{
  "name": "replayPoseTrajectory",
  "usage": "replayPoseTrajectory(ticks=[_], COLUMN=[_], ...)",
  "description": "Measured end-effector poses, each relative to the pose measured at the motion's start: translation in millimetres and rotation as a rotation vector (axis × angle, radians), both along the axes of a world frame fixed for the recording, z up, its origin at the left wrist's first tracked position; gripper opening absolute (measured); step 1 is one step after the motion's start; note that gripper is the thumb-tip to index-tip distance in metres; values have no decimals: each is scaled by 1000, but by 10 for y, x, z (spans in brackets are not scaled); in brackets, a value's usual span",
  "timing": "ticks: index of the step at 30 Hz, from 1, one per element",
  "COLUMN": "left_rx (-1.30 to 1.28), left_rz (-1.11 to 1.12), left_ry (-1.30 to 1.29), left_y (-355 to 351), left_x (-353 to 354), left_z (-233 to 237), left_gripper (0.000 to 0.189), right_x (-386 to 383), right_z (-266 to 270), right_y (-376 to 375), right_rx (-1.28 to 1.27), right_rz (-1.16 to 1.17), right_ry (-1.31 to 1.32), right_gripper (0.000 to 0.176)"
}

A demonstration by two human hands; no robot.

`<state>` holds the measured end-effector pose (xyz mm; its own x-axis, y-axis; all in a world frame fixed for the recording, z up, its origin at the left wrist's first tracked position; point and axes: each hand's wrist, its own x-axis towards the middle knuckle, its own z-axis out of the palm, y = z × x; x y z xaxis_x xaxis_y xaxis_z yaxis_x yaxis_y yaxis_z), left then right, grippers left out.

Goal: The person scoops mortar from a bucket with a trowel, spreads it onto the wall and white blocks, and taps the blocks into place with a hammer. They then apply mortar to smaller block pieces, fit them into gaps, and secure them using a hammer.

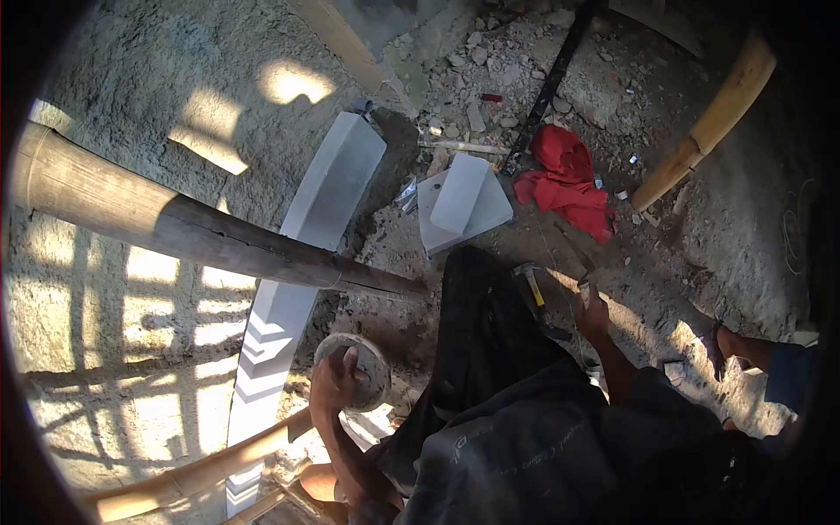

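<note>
My left hand [332,385] is closed over the near rim of a round bowl [378,385] coated with grey mortar, its thumb lying over the inside. What the bowl rests on is hidden. To the right of my dark-trousered knee, my right hand [591,315] grips the handle of a trowel [577,252], whose dark blade points away over the dirt floor. A hammer [534,287] with a yellow and black handle lies between my knee and that hand. Ahead of the knee, a smaller pale block [460,192] sits on a larger flat pale piece [490,219].
A thick bamboo pole [219,229] slants across a long white moulding [337,184] by the rough wall. More bamboo [709,127] stands at right. Red cloth [569,179], a dark bar [556,79] and rubble cover the ground. Another person's hand [731,343] enters at right.
</note>
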<state>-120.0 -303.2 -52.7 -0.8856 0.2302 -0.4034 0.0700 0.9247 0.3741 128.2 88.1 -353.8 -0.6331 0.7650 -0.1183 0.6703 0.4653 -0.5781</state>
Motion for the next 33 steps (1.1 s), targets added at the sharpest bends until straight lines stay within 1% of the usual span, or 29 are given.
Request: replayPoseTrajectory(ticks=[1, 2, 3, 4, 5, 7, 8, 9, 10, 12, 13, 15, 16, 18, 19, 20, 21, 22, 23, 24, 25, 26, 27, 28, 29, 31, 32, 33], left_rx=[8, 99, 189, 320, 456, 550, 527, 502, 501, 479, 484, 340, 344, 279, 287, 225, 165, 123, 109, 63, 18, 26, 67, 110, 118, 296, 499, 499], left_rz=[-92, -89, -88, -125, -161, -239, -306, -375, -344, -287, -301, -330, -339, -318, -310, -303, -288, -257, -246, -225, -207, -189, -177, -167, -153, -156, -140, -128], left_ry=[62, 105, 143, 189, 235, 217, 339, 459, 454, 447, 444, 346, 341, 466, 477, 474, 477, 421, 379, 377, 370, 386, 318, 250, 257, 339, 133, 135], left_y=[256, 477, 661, 797, 945, 1394, 1592, 1764, 1920, 2180, 2254, 2379, 2422, 2472, 2494, 2515, 2529, 2528, 2546, 2572, 2600, 2606, 2601, 2619, 2625, 2576, 2561, 2498], left_x=[-1, -5, -16, -91, -189, -345, -460, -571, -654, -794, -878, -1017, -1071, -1178, -1216, -1237, -1274, -1305, -1321, -1334, -1376, -1409, -1391, -1386, -1423, -1486, -1439, -1384], left_z=[13, -67, -207, -489, -784, -1040, -1253, -1491, -1696, -1993, -2066, -2216, -2305, -2458, -2514, -2564, -2610, -2691, -2709, -2754, -2755, -2632, -2526, -2436, -2440, -2499, -2179, -2130], left_gripper=[44, 36, 30, 26, 27, 44, 52, 60, 66, 82, 82, 105, 105, 115, 115, 118, 122, 126, 125, 121, 116, 116, 113, 110, 110, 92, 65, 65], right_x=[-2, -14, -21, -33, -55, -112, -161, -138, -53, -120, -141, -121, -89, -22, 5, 13, -2, -34, -35, -55, -94, -159, -209, -372, -524, -762, -892, -1049], right_z=[-35, -113, -205, -312, -383, -490, -331, -433, -677, -909, -879, -746, -707, -670, -652, -642, -477, -324, -428, -379, -310, -321, -323, -87, 79, 310, 183, 51], right_y=[-37, -32, -32, -23, -19, -18, 6, 22, 50, 122, 123, 134, 153, 152, 138, 140, 185, 203, 152, 175, 217, 230, 262, 271, 300, 366, 453, 535], right_rx=[-57, -64, -122, -176, -175, -212, -356, -360, -236, -351, -350, -300, -297, -269, -224, -174, -240, -305, -129, -35, -31, 53, 137, 101, 112, -375, -395, -415], right_rz=[-43, -41, -58, -79, -82, -187, -234, -239, -149, -259, -273, -262, -273, -249, -256, -253, -237, -216, -263, -198, -167, -158, -150, -165, -153, -138, -63, 11], right_ry=[-19, -13, -34, -53, -46, 40, -26, -19, 22, -17, -14, -73, -74, -60, -60, -52, -92, -131, -111, -109, -149, -111, -80, -43, -35, 286, 314, 341], right_gripper=[50, 50, 47, 44, 44, 39, 38, 38, 43, 46, 46, 43, 43, 39, 39, 38, 44, 50, 58, 59, 58, 57, 57, 49, 49, 62, 67, 72])
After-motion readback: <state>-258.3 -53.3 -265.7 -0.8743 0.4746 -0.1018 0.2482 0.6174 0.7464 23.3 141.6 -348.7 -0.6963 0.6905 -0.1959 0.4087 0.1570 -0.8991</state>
